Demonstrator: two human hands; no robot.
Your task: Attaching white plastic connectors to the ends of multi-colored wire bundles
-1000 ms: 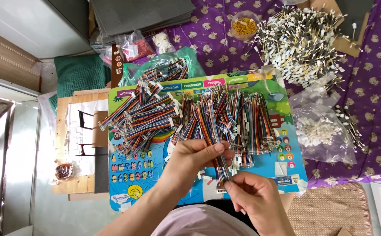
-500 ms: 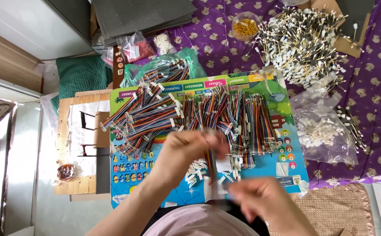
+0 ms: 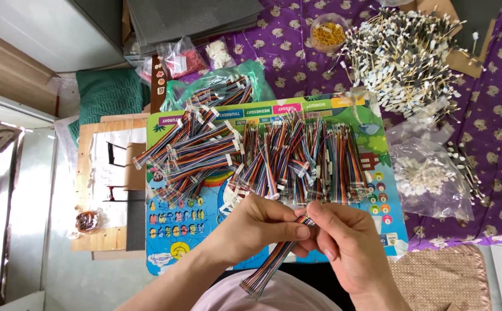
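Observation:
My left hand (image 3: 262,226) and my right hand (image 3: 351,247) meet over the near edge of a colourful children's board (image 3: 164,242). Together they pinch one rainbow ribbon cable (image 3: 274,259) at its upper end; the rest of it hangs down towards my lap, ending in a black connector. Just beyond my fingers lies a heap of the same multicoloured cables with white connectors (image 3: 297,155). A second heap of these cables (image 3: 190,152) lies to the left on the board.
A green plastic bag with more cables (image 3: 222,89) sits behind the board. At the back right lies a pile of small black-and-white parts (image 3: 403,55), a clear bag of white connectors (image 3: 426,175) and a tub of yellow rubber bands (image 3: 327,31). A wooden board (image 3: 98,190) lies left.
My hands have come together and lifted one ribbon cable off the heap; it now hangs down from my fingers towards my lap.

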